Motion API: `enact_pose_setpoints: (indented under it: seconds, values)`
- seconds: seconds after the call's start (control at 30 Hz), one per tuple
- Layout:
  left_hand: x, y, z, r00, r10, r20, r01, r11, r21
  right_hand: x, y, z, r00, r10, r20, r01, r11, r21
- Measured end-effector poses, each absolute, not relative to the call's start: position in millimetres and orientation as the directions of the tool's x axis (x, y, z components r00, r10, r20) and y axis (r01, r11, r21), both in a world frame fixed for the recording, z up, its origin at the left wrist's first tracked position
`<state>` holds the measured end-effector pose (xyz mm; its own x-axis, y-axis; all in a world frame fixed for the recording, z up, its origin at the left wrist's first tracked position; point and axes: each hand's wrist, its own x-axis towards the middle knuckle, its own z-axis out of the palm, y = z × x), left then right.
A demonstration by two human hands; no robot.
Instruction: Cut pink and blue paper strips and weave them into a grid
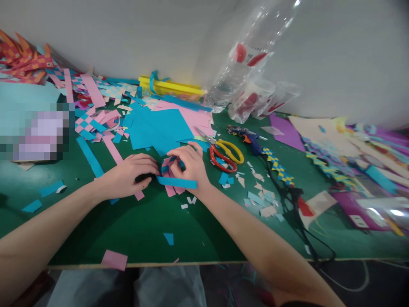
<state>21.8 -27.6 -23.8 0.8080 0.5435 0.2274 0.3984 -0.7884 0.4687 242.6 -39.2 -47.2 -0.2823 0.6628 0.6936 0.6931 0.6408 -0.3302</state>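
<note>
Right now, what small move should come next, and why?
Probably guide the blue strip into the woven piece with the left hand: the right hand grips that piece, while the strip juts across its front, right end untucked.

Scissors (218, 143) lie right of the paper weave (165, 167), before the bottle (247, 57).

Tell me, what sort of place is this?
Probably a papercraft workspace, though whether home or workshop I can't tell: scissors and blue paper lie on a green table, and the person's right hand holds a woven pink-and-blue paper piece.
</note>
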Motion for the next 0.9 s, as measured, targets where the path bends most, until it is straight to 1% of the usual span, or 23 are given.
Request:
enact_pose_setpoints:
  seconds: [0.1,0.2,0.33,0.4,0.5,0.57,0.63,0.7,0.73,0.77,0.83,0.9]
  values:
    - [21,-29,-25,0.804,0.546,0.236,0.424,-0.804,0.416,243,-39,-47,-0.296,0.686,0.665,0.698,0.63,-0.34]
    - [20,-30,-24,0.775,0.589,0.227,0.479,-0.783,0.397,243,-38,-48,-0.297,0.717,0.631,0.717,0.604,-0.348]
    - [22,-34,-21,0.749,0.626,0.217,0.53,-0.762,0.372,244,-37,-49,-0.317,0.714,0.624,0.732,0.603,-0.318]
    - [24,-36,-20,0.728,0.639,0.249,0.543,-0.759,0.359,244,-37,-50,-0.328,0.723,0.608,0.736,0.599,-0.314]
    - [28,-40,-21,0.667,0.662,0.343,0.577,-0.749,0.325,244,-36,-51,-0.335,0.736,0.589,0.737,0.594,-0.323]
    - [31,-42,-22,0.664,0.635,0.394,0.581,-0.77,0.262,244,-35,-53,-0.338,0.733,0.591,0.736,0.597,-0.319]
    - [33,-45,-21,0.727,0.547,0.415,0.549,-0.826,0.126,245,-34,-54,-0.356,0.724,0.591,0.728,0.611,-0.31]
    - [34,-46,-20,0.813,0.443,0.378,0.493,-0.869,-0.042,246,-34,-54,-0.373,0.726,0.578,0.721,0.619,-0.312]
    - [34,-47,-20,0.843,0.413,0.345,0.472,-0.875,-0.104,246,-33,-54,-0.376,0.733,0.566,0.72,0.616,-0.319]
    - [34,-47,-19,0.862,0.401,0.31,0.459,-0.878,-0.14,246,-33,-54,-0.374,0.742,0.556,0.72,0.61,-0.33]
    - [34,-47,-20,0.876,0.401,0.267,0.447,-0.884,-0.14,245,-34,-54,-0.367,0.758,0.539,0.717,0.6,-0.355]
    - [33,-46,-20,0.872,0.406,0.273,0.446,-0.889,-0.1,243,-34,-54,-0.369,0.763,0.53,0.71,0.599,-0.369]
